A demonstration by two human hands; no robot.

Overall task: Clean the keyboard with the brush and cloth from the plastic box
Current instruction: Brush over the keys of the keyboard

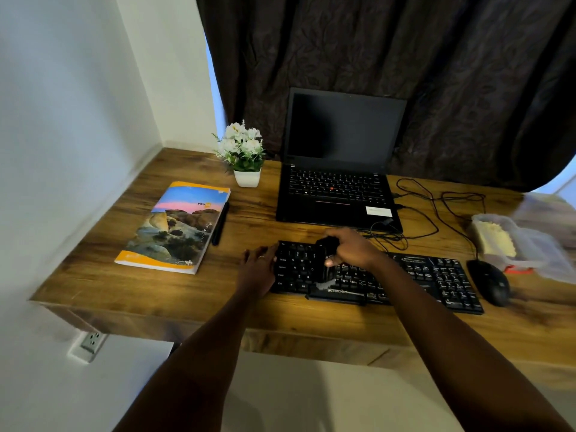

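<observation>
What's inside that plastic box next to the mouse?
A pale yellow cloth lies in the plastic box. The rest is blurred, and the cloth covers whatever may lie beneath it.

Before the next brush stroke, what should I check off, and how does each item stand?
1. Right grip holds the brush: ok.
2. Brush bristles down on the keyboard: ok.
3. Left grip rests on the keyboard's left edge, steadying it: ok.
4. Cloth ready in the plastic box: ok.
5. Keys free of dust: cannot tell, too blurred.
</observation>
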